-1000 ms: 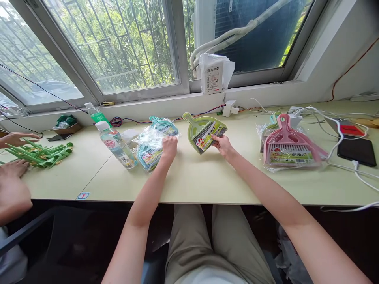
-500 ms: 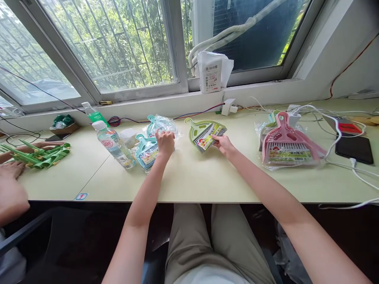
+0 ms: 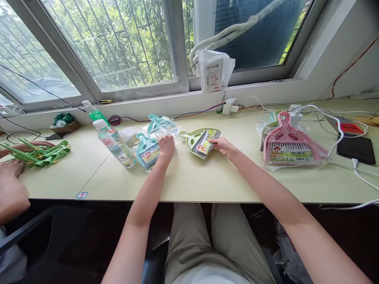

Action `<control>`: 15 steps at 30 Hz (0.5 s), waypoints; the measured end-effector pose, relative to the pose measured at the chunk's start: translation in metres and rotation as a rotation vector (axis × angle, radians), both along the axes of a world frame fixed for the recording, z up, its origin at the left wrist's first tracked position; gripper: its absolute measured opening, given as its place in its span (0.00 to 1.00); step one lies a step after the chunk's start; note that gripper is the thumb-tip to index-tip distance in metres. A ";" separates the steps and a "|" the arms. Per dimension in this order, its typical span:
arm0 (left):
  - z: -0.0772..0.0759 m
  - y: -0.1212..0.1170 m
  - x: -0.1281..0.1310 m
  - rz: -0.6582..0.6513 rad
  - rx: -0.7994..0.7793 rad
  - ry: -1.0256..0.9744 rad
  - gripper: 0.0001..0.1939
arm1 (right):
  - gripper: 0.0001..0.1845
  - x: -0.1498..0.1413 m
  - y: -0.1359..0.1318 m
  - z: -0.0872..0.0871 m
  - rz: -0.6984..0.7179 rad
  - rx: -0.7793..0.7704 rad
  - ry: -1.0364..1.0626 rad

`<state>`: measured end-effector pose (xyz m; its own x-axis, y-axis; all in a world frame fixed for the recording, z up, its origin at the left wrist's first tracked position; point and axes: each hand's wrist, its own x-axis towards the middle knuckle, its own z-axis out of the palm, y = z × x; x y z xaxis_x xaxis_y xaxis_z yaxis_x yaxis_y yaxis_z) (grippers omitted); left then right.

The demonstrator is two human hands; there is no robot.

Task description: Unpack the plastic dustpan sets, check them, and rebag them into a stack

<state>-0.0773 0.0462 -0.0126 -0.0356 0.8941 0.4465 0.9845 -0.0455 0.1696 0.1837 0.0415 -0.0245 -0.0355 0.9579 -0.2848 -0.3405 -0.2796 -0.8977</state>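
My right hand (image 3: 224, 146) grips the right edge of a green dustpan and brush set (image 3: 197, 142), fingers at its printed label. The handle of the set points to the upper left. Closed fingers on my left hand (image 3: 166, 146) rest by two blue dustpan and brush sets; whatever they pinch is hidden. One blue set (image 3: 147, 153) lies just left of this hand in clear wrapping. Behind it, the other blue set (image 3: 160, 124) is covered by crumpled clear plastic.
Two bottles, a clear one (image 3: 114, 144) and one with a green label (image 3: 96, 113), stand at left. Wrapped pink dustpan (image 3: 288, 140), white cables and a phone (image 3: 356, 149) lie at right. Another person's hand (image 3: 12, 167) is by green rolled pieces (image 3: 44, 154) at far left.
The green set has swung in my right hand, its handle dropping to the left. My left hand has shifted slightly lower, and its fingers look more tightly closed.
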 end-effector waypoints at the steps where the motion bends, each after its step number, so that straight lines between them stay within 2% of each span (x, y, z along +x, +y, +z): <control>1: 0.002 0.000 0.000 0.013 -0.034 0.013 0.10 | 0.11 0.002 0.001 -0.001 -0.018 -0.003 0.001; 6: 0.010 -0.003 -0.001 0.039 -0.140 0.053 0.19 | 0.10 0.007 0.005 -0.004 -0.086 0.002 0.020; 11: 0.014 -0.008 0.003 0.005 -0.174 -0.105 0.14 | 0.08 0.004 0.002 -0.003 -0.018 0.046 0.020; 15: 0.020 -0.014 0.007 0.042 -0.210 -0.148 0.16 | 0.08 -0.003 -0.004 0.001 0.011 0.054 0.022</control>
<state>-0.0704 0.0323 0.0077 -0.1254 0.9630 0.2385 0.9486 0.0460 0.3130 0.1809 0.0379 -0.0235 -0.0521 0.9713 -0.2321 -0.3573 -0.2352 -0.9039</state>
